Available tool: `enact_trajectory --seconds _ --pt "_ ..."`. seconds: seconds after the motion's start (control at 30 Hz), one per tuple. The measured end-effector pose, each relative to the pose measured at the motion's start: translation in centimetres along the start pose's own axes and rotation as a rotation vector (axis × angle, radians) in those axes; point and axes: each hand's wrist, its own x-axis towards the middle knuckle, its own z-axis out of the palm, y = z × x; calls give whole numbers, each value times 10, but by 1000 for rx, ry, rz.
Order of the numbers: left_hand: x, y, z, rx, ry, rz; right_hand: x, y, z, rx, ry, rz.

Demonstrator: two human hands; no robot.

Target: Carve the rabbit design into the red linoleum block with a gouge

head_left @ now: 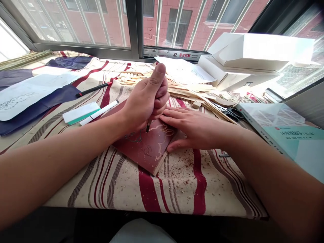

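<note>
A red-coated wooden block (141, 152) lies tilted on the striped cloth (152, 189), with pale carved lines cut through its surface. My left hand (145, 101) is closed in a fist around a small carving tool (149, 125), whose dark tip rests on the block. My right hand (194, 128) lies flat with its fingers apart, pressing on the block's far corner and holding nothing. The fist hides the upper part of the block and most of the tool.
Pale wood shavings (177, 175) are scattered over the cloth. Thin wooden strips (192, 91) and scissors (234, 114) lie behind my right hand, with a book (283, 131) to the right. Pens, a card, dark blue sheets and a traced drawing lie left. White boxes (253, 57) stand by the window.
</note>
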Motion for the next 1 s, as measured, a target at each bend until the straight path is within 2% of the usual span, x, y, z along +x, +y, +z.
enact_trajectory --seconds 0.17,0.33,0.5,0.57,0.7,0.83,0.9,1.0 --pt "5 4 -10 -17 2 -3 8 -10 1 -65 -45 97" --pt "8 3 -14 -23 11 -23 6 -5 2 -51 -37 47" --pt "10 1 -11 -47 70 -8 5 -2 3 -59 -32 34" --pt "11 1 -11 -41 33 -62 5 -4 4 -60 -15 29" --pt "19 1 -18 -73 -117 -151 5 -6 4 -84 -7 45" --pt "27 -2 -20 -68 -135 -209 5 -8 3 -100 -17 54" --pt "24 -4 -15 -24 -103 -188 6 -9 2 -104 -22 63" --pt "12 -5 -3 129 -83 -14 6 -10 1 -96 -9 70"
